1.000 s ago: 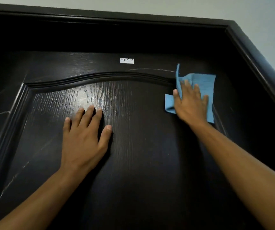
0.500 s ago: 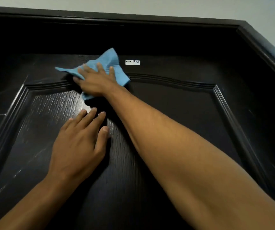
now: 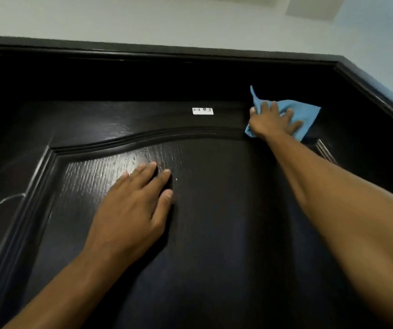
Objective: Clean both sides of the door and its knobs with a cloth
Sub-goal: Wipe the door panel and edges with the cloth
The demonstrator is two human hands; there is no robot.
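Observation:
A dark wood-grain door [image 3: 214, 210] with a raised arched panel fills the view, seen from below. My right hand [image 3: 271, 123] presses a blue cloth [image 3: 307, 115] flat against the door's top right, just above the panel moulding, fingers spread on the cloth. My left hand [image 3: 134, 210] lies flat on the panel below the arch, fingers straight, holding nothing. No knob is in view.
A small white sticker [image 3: 202, 111] sits near the door's top centre. The dark door frame [image 3: 167, 51] runs along the top and down the right side. Pale wall [image 3: 190, 17] lies above the frame.
My right hand swept the cloth from the upper right to the upper left, then back to the top right corner. My left hand stayed flat on the panel.

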